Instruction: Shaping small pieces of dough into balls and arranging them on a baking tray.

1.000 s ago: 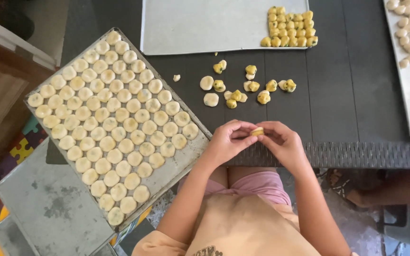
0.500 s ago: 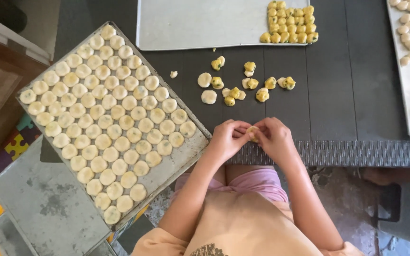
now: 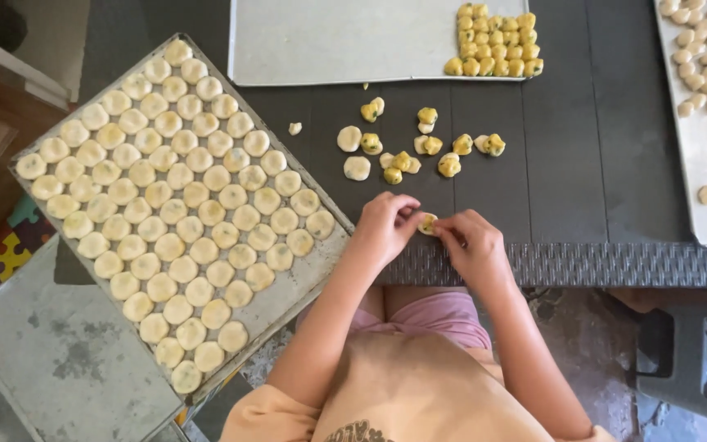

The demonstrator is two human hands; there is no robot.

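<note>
1. Two hands, left (image 3: 386, 227) and right (image 3: 472, 245), pinching one small dough piece (image 3: 428, 223) together, fingertips closed on it, just above near table (image 3: 599, 188) edge.
2. Step in hand, as judged: shaping or sealing the piece around yellow filling; finished, calls for gentle grip and free place on left tray (image 3: 321, 262).
3. Near, beyond hands: loose rounds and filled pieces (image 3: 419, 151), well apart from far tray (image 3: 329, 41) with yellow cubes (image 3: 493, 45).
4. Left tray almost full of flat rounds (image 3: 173, 205); only bare corner close to left hand. Right tray (image 3: 701, 180) far from reach.
</note>
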